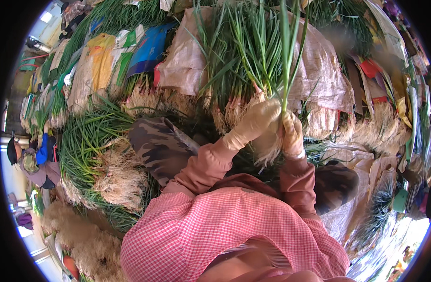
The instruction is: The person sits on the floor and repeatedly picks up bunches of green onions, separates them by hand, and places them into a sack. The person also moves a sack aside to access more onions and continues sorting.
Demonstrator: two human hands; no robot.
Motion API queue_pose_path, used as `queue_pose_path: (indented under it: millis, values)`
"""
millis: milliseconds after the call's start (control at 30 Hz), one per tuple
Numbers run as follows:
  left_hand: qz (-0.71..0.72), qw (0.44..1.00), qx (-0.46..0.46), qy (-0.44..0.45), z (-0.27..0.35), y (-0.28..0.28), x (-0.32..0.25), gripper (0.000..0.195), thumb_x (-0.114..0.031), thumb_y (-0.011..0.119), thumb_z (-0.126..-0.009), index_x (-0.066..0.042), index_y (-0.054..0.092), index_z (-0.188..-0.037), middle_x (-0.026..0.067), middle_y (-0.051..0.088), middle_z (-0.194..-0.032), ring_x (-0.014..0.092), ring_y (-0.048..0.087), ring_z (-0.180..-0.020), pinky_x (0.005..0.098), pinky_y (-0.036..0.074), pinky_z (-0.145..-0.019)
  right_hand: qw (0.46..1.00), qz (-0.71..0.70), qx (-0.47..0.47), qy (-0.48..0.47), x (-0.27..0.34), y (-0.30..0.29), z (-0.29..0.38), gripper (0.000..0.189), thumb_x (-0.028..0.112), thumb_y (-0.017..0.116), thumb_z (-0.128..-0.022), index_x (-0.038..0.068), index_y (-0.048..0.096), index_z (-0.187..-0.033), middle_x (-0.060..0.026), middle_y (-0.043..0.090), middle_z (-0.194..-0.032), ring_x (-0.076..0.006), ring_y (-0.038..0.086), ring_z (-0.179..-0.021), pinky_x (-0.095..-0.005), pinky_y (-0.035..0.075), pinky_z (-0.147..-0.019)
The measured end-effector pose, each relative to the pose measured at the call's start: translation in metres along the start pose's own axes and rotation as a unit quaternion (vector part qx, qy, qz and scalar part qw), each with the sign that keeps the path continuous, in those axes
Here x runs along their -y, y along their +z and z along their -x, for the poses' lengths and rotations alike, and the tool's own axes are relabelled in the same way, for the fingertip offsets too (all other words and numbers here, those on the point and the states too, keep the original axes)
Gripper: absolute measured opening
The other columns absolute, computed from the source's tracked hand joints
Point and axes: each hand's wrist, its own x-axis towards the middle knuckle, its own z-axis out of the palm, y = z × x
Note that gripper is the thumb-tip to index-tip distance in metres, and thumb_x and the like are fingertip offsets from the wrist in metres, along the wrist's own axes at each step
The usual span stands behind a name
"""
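In front of my lap I hold a green garlic plant point(285, 83) upright, its long flat leaves rising and its pale roots point(270, 153) hanging below. My left hand point(263, 116), in a cream glove, has its fingers closed at the stem from the left. Gloved too, my right hand point(293, 132) grips the lower stem from the right, fingers curled toward me. Part of the stem is hidden between the hands. Just beyond them stands a dense row of similar plants point(233, 102), with reddish stem bases and bushy roots.
Woven sacks point(189, 53) cover plants on both sides of the row. A heap of plants point(120, 176) lies by my left knee, with trimmed-looking root matter point(81, 239) behind it. Another sack point(346, 151) lies by my right knee. A co-worker point(39, 158) sits at far left.
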Motion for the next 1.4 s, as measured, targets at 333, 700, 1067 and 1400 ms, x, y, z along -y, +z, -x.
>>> queue_pose_path:
  millis: [333, 700, 1067, 1400]
  values:
    - [0.195, 0.970, 0.078, -0.124, 0.031, -0.001, 0.040, 0.036, -0.029, 0.038, -0.095, -0.004, 0.058, -0.080, 0.0043, 0.055, -0.063, 0.016, 0.053, -0.058, 0.0303, 0.044, -0.057, 0.977, -0.181, 0.044, 0.104, 0.000, 0.026, 0.057, 0.033, 0.033, 0.046, -0.094, 0.003, 0.051, -0.080, -0.0045, 0.051, -0.061, -0.0154, 0.054, -0.055, -0.0236, 0.042, -0.051]
    - [-0.104, 0.958, 0.140, -0.226, 0.065, 0.016, 0.005, 0.036, -0.035, 0.047, -0.094, -0.002, 0.050, -0.110, 0.0051, 0.057, -0.078, 0.015, 0.055, -0.059, 0.0277, 0.045, -0.055, 0.992, -0.023, -0.064, 0.102, -0.013, -0.006, 0.047, 0.025, 0.029, 0.045, -0.095, 0.007, 0.055, -0.088, 0.0019, 0.051, -0.067, -0.0052, 0.045, -0.054, -0.0182, 0.035, -0.048]
    - [-0.399, 0.901, 0.167, -0.030, 0.047, 0.029, 0.000, 0.032, -0.032, 0.066, -0.077, -0.001, 0.059, -0.081, 0.0186, 0.057, -0.073, 0.037, 0.057, -0.071, 0.0436, 0.045, -0.064, 0.990, 0.110, -0.076, 0.044, -0.019, -0.033, 0.058, 0.025, 0.023, 0.044, -0.095, 0.004, 0.052, -0.081, 0.0011, 0.045, -0.064, -0.0064, 0.038, -0.053, -0.0211, 0.032, -0.048]
    - [-0.479, 0.828, 0.270, -0.105, -0.001, 0.027, 0.010, 0.049, -0.049, 0.058, -0.079, -0.002, 0.063, -0.092, 0.0152, 0.063, -0.075, 0.031, 0.062, -0.070, 0.0406, 0.048, -0.065, 0.990, -0.039, -0.120, 0.059, 0.012, -0.058, 0.063, 0.033, 0.029, 0.052, -0.091, 0.002, 0.056, -0.110, 0.0072, 0.038, -0.051, -0.0015, 0.030, -0.038, -0.0178, 0.021, -0.035]
